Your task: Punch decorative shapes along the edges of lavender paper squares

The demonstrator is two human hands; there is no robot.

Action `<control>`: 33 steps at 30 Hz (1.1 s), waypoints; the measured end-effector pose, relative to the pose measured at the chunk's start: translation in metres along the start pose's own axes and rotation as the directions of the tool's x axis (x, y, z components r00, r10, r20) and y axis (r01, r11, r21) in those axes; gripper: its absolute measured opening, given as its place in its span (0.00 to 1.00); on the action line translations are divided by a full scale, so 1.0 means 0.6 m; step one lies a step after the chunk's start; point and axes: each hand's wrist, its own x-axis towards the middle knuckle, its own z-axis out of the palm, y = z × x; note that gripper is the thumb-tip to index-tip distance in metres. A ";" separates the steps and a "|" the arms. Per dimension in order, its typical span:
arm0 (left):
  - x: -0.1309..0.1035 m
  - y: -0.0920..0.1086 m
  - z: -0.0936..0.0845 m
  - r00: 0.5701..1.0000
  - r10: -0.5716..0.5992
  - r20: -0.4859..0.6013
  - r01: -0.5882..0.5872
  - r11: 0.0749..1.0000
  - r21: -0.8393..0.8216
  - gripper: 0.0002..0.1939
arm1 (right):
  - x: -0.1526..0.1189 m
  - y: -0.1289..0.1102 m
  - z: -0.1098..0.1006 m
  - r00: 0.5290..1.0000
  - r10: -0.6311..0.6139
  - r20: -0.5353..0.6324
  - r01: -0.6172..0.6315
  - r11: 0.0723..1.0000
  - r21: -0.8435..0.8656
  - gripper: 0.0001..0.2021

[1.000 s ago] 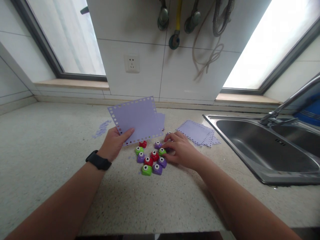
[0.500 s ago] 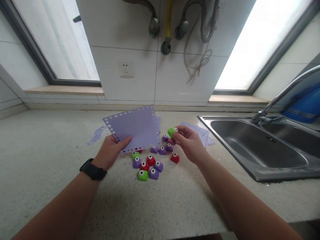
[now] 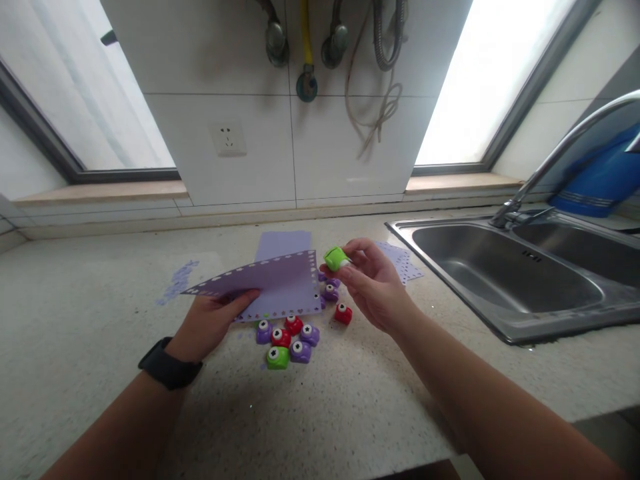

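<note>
My left hand [image 3: 217, 320] pinches a purple sheet of paper [image 3: 280, 283] by its left side, thumb on top. Small shapes are punched along the paper's edges, and the sheet bends upward. Close to the sheet's right edge, my right hand [image 3: 373, 280] grips a green craft punch [image 3: 336, 258] between thumb and fingers. The punch and the paper look apart. Below the sheet lie several punches, among them a green punch [image 3: 277, 358], a purple punch [image 3: 301, 351] and a red punch [image 3: 293, 325]. Another red punch [image 3: 343, 313] lies alone under my right hand. The sheet partly hides more purple punches.
Behind the held sheet lies plain purple paper [image 3: 284, 242]. Punched sheets [image 3: 400, 260] rest beside the steel sink [image 3: 500, 267] on the right, under a faucet [image 3: 545, 173]. Purple paper bits [image 3: 179, 281] are scattered at left. A wall with pipes stands behind the counter [image 3: 215, 413].
The purple sheet has tipped and bent, uncovering more of the plain paper behind it. My right hand has turned the green punch over. The view has shifted slightly to the right.
</note>
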 end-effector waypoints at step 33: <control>-0.007 -0.012 -0.016 0.991 0.110 0.072 -0.101 0.988 -0.117 0.08 | -0.021 -0.008 0.013 0.952 -0.259 0.165 0.303 0.877 -0.373 0.19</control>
